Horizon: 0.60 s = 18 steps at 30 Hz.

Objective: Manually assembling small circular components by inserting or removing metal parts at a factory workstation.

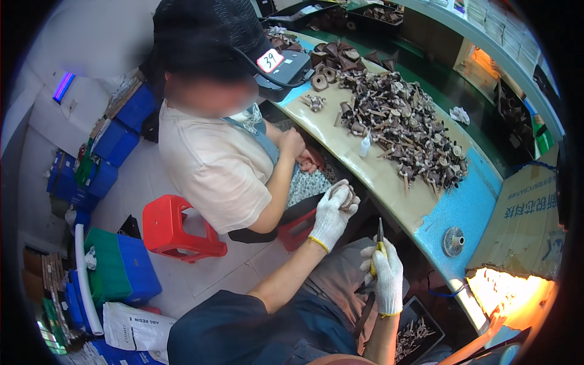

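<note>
Brown piece (pixel 346 193) is in my left hand (pixel 329 214), gloved fingers clamped on it, just off the edge of the worktop (pixel 471 201). My right hand (pixel 388 277), gloved too, is wrapped round the yellow handles of a tool (pixel 381 233), its dark tip pointing up, apart from the piece. Beside my right forearm, lower than the worktop, a dark bin (pixel 431 314) holds slim parts. Further out, on the worktop's blue part, lies a round grey disc (pixel 451 241), near a cardboard box (pixel 517 213). To my left, a red stool (pixel 167 225) stands near a seated co-worker (pixel 210 167). Beyond, a small white bottle (pixel 365 146) stands just beside a heap (pixel 404 125) of brown and pale parts.
</note>
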Motion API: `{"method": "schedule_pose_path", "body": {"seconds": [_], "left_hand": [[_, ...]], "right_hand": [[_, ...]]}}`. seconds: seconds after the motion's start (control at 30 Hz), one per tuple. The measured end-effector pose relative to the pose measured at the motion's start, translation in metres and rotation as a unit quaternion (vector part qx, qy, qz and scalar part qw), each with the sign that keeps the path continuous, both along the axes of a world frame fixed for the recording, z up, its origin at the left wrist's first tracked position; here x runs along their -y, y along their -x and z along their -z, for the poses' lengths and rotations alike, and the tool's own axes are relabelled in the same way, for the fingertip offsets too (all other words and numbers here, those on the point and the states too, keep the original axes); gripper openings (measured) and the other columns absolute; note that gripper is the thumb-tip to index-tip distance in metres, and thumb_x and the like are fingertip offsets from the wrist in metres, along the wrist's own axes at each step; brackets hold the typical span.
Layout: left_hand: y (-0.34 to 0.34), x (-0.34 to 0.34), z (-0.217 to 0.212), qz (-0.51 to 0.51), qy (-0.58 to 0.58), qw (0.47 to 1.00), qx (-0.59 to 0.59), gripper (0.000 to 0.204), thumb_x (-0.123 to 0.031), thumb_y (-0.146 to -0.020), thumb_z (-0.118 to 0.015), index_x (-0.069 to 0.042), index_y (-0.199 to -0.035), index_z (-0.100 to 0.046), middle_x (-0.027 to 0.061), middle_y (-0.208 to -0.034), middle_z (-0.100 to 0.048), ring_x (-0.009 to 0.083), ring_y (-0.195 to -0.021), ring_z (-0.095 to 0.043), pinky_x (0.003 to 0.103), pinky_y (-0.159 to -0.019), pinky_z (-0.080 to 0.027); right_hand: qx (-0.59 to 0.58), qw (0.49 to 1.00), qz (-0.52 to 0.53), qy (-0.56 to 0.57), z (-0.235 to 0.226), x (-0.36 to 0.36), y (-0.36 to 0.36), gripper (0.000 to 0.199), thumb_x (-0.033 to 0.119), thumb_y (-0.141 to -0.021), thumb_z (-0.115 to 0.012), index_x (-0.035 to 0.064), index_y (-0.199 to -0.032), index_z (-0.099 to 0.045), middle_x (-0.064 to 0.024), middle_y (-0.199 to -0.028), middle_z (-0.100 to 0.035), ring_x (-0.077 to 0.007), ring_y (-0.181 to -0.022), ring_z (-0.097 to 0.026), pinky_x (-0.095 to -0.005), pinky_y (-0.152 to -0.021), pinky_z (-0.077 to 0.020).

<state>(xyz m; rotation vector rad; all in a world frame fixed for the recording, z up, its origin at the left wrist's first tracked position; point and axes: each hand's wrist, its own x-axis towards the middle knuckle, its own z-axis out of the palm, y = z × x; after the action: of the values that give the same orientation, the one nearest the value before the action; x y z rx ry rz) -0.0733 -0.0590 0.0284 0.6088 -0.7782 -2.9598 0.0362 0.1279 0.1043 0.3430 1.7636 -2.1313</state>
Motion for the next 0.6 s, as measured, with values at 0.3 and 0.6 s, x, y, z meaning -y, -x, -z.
{"method": "schedule_pose_path", "body": {"seconds": [0.3,0.6], "left_hand": [[0.006,0.013,-0.007,0.041,-0.180,0.981,-0.066,0.056,-0.056,-0.109,-0.050,-0.005,-0.122,-0.068,0.0142,-0.107,-0.071,0.0321,-0.093,-0.066,0.039,-0.075,-0.057],[0.008,0.007,0.003,0.059,-0.249,0.960,-0.109,0.037,-0.029,-0.113,-0.049,0.000,-0.131,-0.063,0.0208,-0.125,-0.068,0.0428,-0.123,-0.062,0.057,-0.104,-0.055]], "right_hand": [[0.010,0.999,0.013,-0.038,0.007,-0.008,-0.004,0.053,0.026,-0.108,-0.055,0.0011,-0.154,-0.049,-0.0055,-0.105,-0.073,-0.0076,-0.069,-0.060,-0.0246,-0.057,-0.0492],[0.017,0.956,0.087,-0.279,-0.020,-0.020,0.018,0.054,0.031,-0.106,-0.050,0.0027,-0.152,-0.053,-0.0150,-0.106,-0.074,-0.0224,-0.083,-0.071,-0.0355,-0.077,-0.0583]]}}
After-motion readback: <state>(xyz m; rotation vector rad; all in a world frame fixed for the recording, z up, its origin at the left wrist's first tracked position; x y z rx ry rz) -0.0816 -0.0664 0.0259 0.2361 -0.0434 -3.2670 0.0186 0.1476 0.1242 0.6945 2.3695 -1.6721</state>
